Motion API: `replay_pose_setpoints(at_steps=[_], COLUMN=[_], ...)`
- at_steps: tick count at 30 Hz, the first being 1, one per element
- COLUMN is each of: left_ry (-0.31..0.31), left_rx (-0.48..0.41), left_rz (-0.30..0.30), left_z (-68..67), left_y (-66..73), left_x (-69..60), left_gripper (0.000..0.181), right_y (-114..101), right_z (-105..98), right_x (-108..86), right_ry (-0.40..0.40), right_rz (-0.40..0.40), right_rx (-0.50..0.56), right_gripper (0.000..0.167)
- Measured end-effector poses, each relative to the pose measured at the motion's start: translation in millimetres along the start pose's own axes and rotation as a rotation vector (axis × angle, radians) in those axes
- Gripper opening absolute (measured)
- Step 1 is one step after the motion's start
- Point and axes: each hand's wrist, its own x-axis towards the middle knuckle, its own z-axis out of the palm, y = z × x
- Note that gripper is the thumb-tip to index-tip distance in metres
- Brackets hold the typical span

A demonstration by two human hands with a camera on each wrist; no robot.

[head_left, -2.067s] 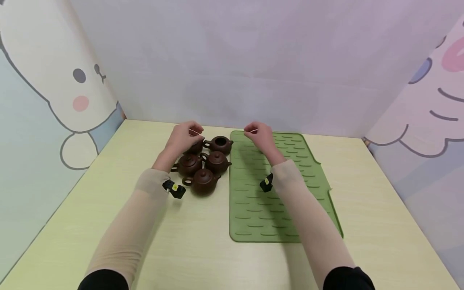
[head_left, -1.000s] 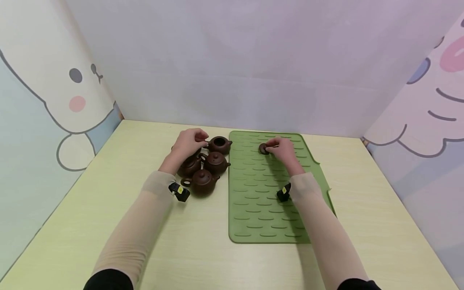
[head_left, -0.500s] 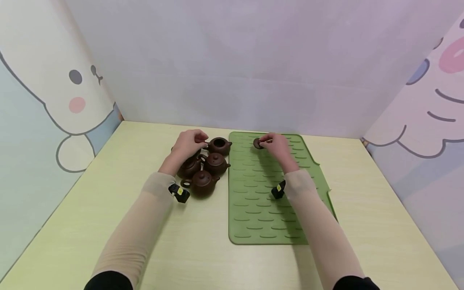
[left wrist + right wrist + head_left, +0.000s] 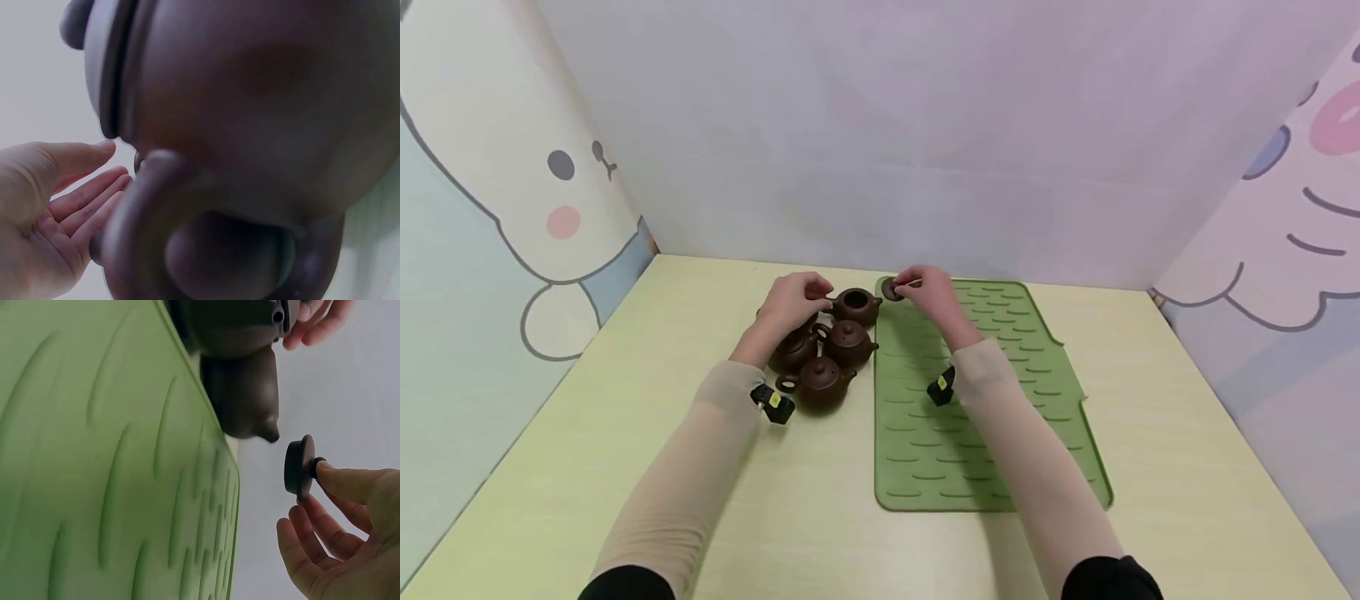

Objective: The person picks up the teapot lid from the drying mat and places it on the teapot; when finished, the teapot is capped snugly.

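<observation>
In the head view, my right hand [image 4: 931, 293] pinches a small dark brown teapot lid [image 4: 891, 289] by its knob, over the far left corner of the green mat. The right wrist view shows the lid [image 4: 299, 467] tilted on edge, apart from the teapots. A lidless brown teapot [image 4: 856, 307] stands at the back, its round mouth facing up. My left hand [image 4: 793, 302] is beside its handle, which the fingertips partly hide. In the left wrist view, the thumb and loosely extended fingers are apart with nothing seen between them; a lidded teapot [image 4: 250, 94] fills the foreground.
Lidded teapots stand close together: one in the middle [image 4: 847, 342], one in front [image 4: 820, 385], others partly under the left hand. The green ridged mat [image 4: 917, 450] lies just right of them on the pale table [image 4: 700, 475]. A pale wall [image 4: 925, 167] rises behind.
My right hand has carried the lid leftward across the mat, close to the lidless teapot's spout. Earlier, my left hand moved slightly right to that teapot's handle; it has since stayed there.
</observation>
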Motion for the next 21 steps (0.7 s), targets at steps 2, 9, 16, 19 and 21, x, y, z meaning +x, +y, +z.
replay_pose_setpoints(at_steps=[2, 9, 16, 19, 21], left_ry=[-0.003, -0.002, -0.002, 0.002, 0.003], left_rx=[0.000, 0.001, -0.005, -0.008, -0.008], left_rz=[0.004, -0.002, -0.001, 0.000, -0.001], left_z=[0.9, 2.4, 3.8, 3.8, 4.0], left_y=[-0.1, 0.3, 0.1, -0.3, -0.7], left_x=[0.0, 0.1, -0.2, -0.6, -0.8], left_gripper=[0.030, 0.028, 0.028, 0.028, 0.028], right_y=[-6, -20, -29, -30, -29], right_z=[5, 25, 43, 48, 50], right_x=[1.1, 6.0, 6.6, 7.3, 8.5], right_ry=[-0.005, -0.025, -0.019, -0.015, -0.022], right_rz=[-0.014, -0.033, -0.066, -0.086, -0.099], right_rx=[0.009, 0.021, -0.050, -0.117, -0.172], right_gripper=[0.019, 0.016, 0.015, 0.015, 0.016])
